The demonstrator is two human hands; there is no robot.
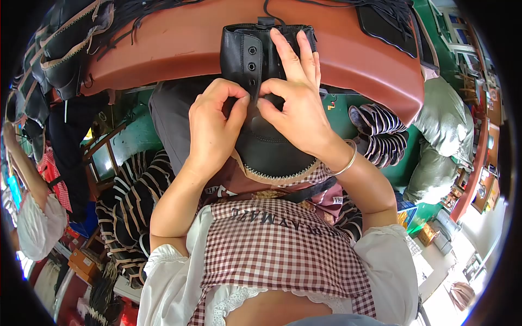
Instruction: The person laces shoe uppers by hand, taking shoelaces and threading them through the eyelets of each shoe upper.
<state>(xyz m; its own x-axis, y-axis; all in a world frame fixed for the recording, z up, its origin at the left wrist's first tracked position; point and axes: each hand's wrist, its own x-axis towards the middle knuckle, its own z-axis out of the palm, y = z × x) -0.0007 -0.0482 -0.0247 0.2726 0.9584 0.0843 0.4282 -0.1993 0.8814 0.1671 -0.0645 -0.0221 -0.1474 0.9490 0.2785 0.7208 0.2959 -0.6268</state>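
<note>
A black leather boot upper [266,146] lies across my lap and against the table edge, its collar away from me. Several eyelets run down its flap, and zigzag stitching edges the near end. My left hand [215,122] pinches at the flap's lower end, thumb against forefinger; what sits between them is too small to make out. Opposite it, the thumb and forefinger of my right hand [296,100] close on the flap's other edge, with the remaining fingers stretched over the upper. A black lace [267,7] runs over the table to the collar.
The brown padded table [179,38] curves ahead of me. Black uppers [68,54] hang at its left, and loose laces lie along the back. Striped bundles of uppers [128,206] stand at both sides. Another person's arm [27,168] shows at far left; sacks [443,130] stand at right.
</note>
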